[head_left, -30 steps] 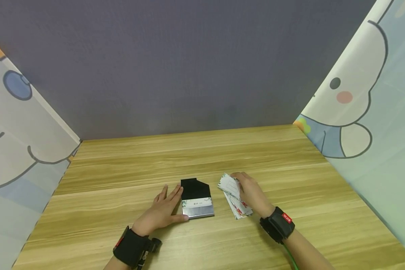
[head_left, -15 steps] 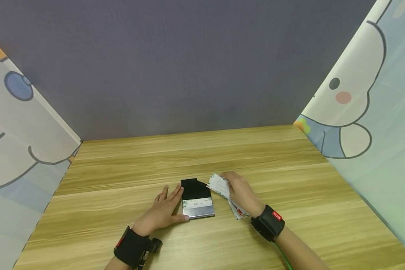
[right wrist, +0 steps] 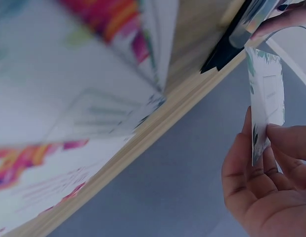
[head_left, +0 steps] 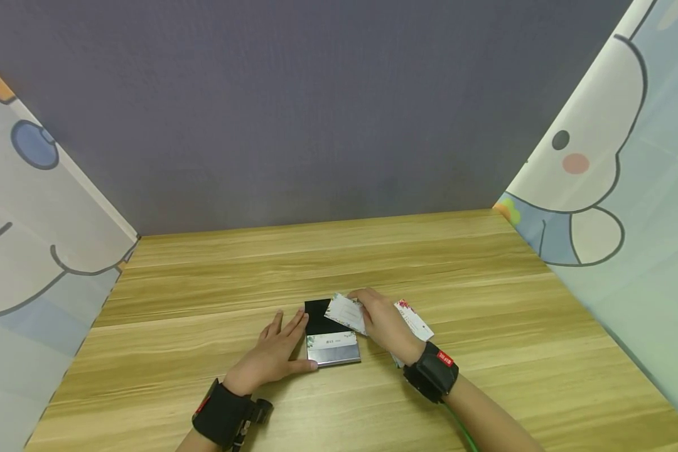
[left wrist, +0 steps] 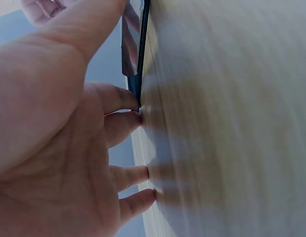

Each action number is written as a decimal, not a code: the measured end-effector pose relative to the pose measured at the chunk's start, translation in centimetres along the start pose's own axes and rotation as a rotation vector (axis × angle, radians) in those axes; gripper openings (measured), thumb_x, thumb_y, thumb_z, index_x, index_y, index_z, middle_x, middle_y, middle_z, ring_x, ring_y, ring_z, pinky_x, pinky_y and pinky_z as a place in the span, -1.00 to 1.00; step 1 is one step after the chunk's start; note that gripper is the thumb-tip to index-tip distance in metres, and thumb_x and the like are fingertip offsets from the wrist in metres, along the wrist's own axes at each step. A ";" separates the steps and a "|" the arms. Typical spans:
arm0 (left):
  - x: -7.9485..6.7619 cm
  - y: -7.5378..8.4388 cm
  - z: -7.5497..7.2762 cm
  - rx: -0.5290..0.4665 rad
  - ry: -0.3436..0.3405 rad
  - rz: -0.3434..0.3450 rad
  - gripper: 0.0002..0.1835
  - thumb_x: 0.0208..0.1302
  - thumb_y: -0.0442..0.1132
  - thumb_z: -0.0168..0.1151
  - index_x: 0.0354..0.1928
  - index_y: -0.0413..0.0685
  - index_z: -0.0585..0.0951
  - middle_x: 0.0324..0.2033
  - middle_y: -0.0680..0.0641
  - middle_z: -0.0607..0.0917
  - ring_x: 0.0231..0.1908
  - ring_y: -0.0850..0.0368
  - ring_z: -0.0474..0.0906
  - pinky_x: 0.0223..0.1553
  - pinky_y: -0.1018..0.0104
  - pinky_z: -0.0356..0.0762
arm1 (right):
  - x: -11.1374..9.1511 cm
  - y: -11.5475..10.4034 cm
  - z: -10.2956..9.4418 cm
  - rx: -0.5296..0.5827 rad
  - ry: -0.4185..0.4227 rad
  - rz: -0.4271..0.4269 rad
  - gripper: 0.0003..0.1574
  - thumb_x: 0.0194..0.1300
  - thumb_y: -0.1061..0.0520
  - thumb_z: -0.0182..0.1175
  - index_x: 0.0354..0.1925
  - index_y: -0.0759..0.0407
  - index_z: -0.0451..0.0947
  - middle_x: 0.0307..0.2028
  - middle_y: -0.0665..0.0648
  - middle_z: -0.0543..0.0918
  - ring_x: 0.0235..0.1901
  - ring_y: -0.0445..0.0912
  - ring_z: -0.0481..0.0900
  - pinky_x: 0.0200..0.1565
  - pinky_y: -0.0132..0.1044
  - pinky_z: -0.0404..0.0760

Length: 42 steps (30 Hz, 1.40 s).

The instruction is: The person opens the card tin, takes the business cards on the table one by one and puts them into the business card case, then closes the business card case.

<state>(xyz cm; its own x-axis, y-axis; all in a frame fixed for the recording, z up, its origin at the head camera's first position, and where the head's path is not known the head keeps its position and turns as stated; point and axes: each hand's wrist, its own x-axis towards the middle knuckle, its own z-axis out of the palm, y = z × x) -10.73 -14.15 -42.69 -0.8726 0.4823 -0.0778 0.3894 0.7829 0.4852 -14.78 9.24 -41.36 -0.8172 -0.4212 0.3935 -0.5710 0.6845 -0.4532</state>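
Observation:
My left hand (head_left: 271,362) lies on the table with its fingers spread, fingertips and thumb at the left edge of a flat card case (head_left: 333,356). The case is silver at its near end, with a black flap farther out and a white leaf-printed card across its middle. In the left wrist view, the fingers reach straight to the tabletop beside the case (left wrist: 131,59). My right hand (head_left: 385,323) pinches a white business card (head_left: 343,311) with green leaf corners between thumb and fingers. In the head view this card overlaps the black flap; the right wrist view shows it tilted.
More white cards (head_left: 415,320) with red flower print lie on the wooden table (head_left: 215,282), partly hidden behind my right hand. A grey panel (head_left: 316,125) stands behind the table, and cartoon-printed panels (head_left: 587,176) rise at both sides.
My right hand has moved left from the loose cards, carrying a card over the case's black flap. The loose cards are now left behind it. My left hand has stayed in place.

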 end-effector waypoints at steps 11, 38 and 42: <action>0.0 0.0 -0.1 -0.007 -0.003 -0.013 -0.03 0.05 0.19 0.21 0.36 -0.22 0.08 0.38 -0.25 0.10 0.30 -0.44 -0.26 0.19 -0.41 -0.05 | 0.6 -1.2 0.8 0.033 -0.038 -0.054 -0.64 0.14 0.46 0.07 -0.10 0.22 0.53 -0.20 0.14 0.64 -0.16 -0.08 0.57 -0.20 -0.21 0.64; 0.2 -0.2 0.2 0.005 -0.014 -0.024 -0.01 0.04 0.23 0.18 0.37 -0.20 0.06 0.39 -0.23 0.06 0.30 -0.42 -0.26 0.18 -0.40 -0.02 | 0.6 -1.8 1.9 -0.010 -0.181 -0.130 -0.65 0.17 0.43 0.05 -0.13 0.14 0.56 -0.19 0.16 0.66 -0.16 -0.07 0.58 -0.17 -0.16 0.64; 0.2 -0.2 0.2 0.004 -0.017 -0.026 -0.02 0.05 0.23 0.18 0.38 -0.19 0.06 0.39 -0.22 0.06 0.31 -0.42 -0.27 0.19 -0.40 -0.03 | 0.5 -1.8 1.9 -0.029 -0.221 -0.140 -0.62 0.15 0.45 0.05 -0.11 0.16 0.55 -0.22 0.14 0.64 -0.22 -0.10 0.57 -0.21 -0.20 0.64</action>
<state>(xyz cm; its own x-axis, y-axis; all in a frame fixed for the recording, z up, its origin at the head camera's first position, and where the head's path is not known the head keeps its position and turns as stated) -10.93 -14.17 -42.98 -0.8773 0.4681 -0.1058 0.3675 0.7971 0.4791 -14.33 6.65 -41.90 -0.7292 -0.6308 0.2653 -0.6802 0.6258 -0.3817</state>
